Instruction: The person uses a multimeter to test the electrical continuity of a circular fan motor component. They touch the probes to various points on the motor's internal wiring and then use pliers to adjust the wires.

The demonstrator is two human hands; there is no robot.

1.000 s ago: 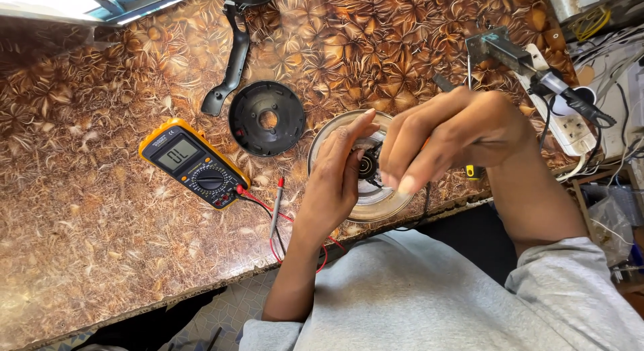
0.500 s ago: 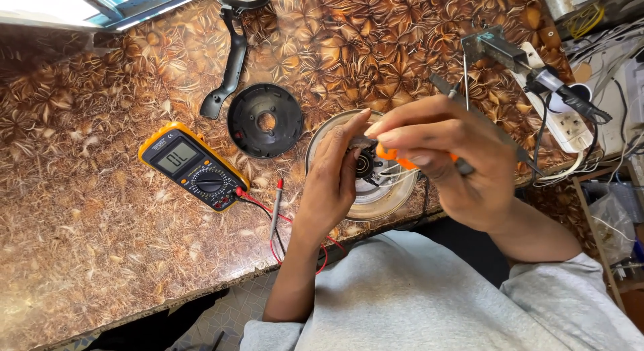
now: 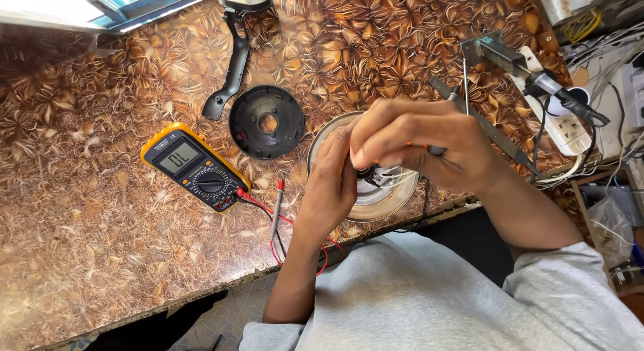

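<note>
A round clear-rimmed device (image 3: 386, 197) with a metal centre lies near the table's front edge. My left hand (image 3: 333, 180) rests on its left rim and steadies it. My right hand (image 3: 416, 146) is closed around a small orange-handled tool whose dark tip points down at the device's centre. Most of the tool is hidden by my fingers.
A yellow multimeter (image 3: 194, 166) with red probe leads (image 3: 276, 213) lies left of the device. A black round cover (image 3: 266, 122) and a black bracket (image 3: 231, 66) sit further back. A soldering iron on its stand (image 3: 530, 73), a power strip (image 3: 563, 126) and cables crowd the right edge.
My right hand picked up the orange-handled tool and swung back left, bringing its tip down over the device's centre. My left hand has stayed on the rim.
</note>
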